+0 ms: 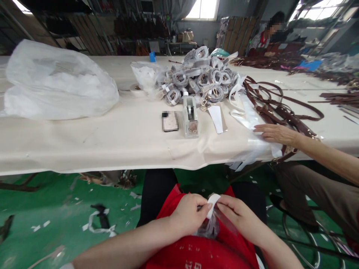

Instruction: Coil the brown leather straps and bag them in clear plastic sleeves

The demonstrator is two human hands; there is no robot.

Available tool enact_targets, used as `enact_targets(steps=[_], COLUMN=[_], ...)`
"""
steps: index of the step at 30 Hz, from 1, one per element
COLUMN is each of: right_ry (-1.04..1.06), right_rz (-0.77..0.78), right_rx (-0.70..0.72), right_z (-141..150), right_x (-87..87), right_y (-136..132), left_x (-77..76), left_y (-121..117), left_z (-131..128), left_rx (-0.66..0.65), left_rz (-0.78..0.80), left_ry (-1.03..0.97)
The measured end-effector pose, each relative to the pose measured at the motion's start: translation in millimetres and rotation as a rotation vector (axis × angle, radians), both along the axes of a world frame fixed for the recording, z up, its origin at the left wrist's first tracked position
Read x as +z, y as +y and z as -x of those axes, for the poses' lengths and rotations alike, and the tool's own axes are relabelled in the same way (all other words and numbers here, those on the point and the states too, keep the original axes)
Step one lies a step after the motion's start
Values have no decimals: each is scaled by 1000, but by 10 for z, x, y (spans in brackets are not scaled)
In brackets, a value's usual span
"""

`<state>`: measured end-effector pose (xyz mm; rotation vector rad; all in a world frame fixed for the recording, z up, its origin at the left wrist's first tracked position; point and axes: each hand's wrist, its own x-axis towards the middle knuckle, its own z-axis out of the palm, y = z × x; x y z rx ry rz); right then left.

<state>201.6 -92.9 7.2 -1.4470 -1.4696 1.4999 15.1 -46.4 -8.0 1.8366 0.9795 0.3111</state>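
White, flat paper-like strip slants toward the right hand, which pinches its far end; left hand pinches its left edge; grey, plastic-wrapped bundle just below it.

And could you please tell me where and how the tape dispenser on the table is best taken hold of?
Probably across the two long sides of the tape dispenser, at its near end, coming from the near edge of the table: its body is long and narrow, pointing away, and wrapped coils crowd its far end.
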Motion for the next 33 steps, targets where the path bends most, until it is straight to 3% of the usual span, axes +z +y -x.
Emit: enact_targets(steps=[6, 10, 18, 25, 29, 33], right_ry=[-263, -239, -61, -142, -316, -483], right_rz=[-67, -27, 32, 71, -53, -266], right_rx=[-92, -68, -90, -58, -23, 106], right_z=[50, 54, 10, 6, 35, 111], right_x=[-56, -68, -138, -118, -32, 121], right_y=[-37, 6, 85, 144, 158, 104], left_x=[82, 86, 90, 153, 144, -3], left_y=[-101, -141, -110, -102, -77, -30], left_z=[-14, -8, 14, 6, 22, 36], left_rx=[98, 208, 176, 127, 64, 106], left_rz=[59, 86, 55, 89, 89, 193], left_ry=[-24, -21, 4, 5, -7, -93])
